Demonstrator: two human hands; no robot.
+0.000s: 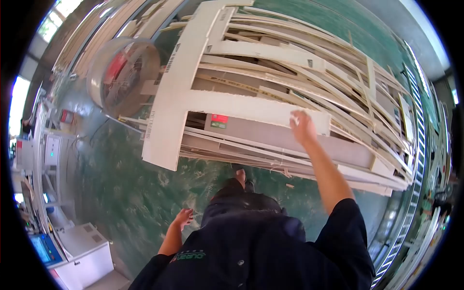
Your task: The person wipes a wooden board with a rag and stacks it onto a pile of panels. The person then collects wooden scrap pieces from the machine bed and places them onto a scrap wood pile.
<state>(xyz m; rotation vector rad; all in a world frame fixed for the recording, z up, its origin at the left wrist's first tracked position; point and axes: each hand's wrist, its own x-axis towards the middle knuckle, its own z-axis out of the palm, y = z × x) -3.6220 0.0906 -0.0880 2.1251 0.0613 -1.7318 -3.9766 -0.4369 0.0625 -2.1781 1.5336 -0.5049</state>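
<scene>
My right hand (303, 126) is stretched over the pile, at the near edge of a white board strip (256, 107). Its fingers are loosely bent and apart; whether they touch the strip I cannot tell. That strip meets a wide white board (169, 96) with printed lettering, lying crosswise on the left end of the pile. Under them is a heap of long, narrow board offcuts (290, 79), with a grey panel (333, 145) bearing a red and green label (219, 121). My left hand (183, 217) hangs low at my side, holding nothing, its fingers apart.
A large round fan (123, 75) stands left of the pile. The green floor (130, 193) is dusty with scraps. Machine cabinets (87, 251) line the left side, and a roller conveyor (411, 193) runs along the right.
</scene>
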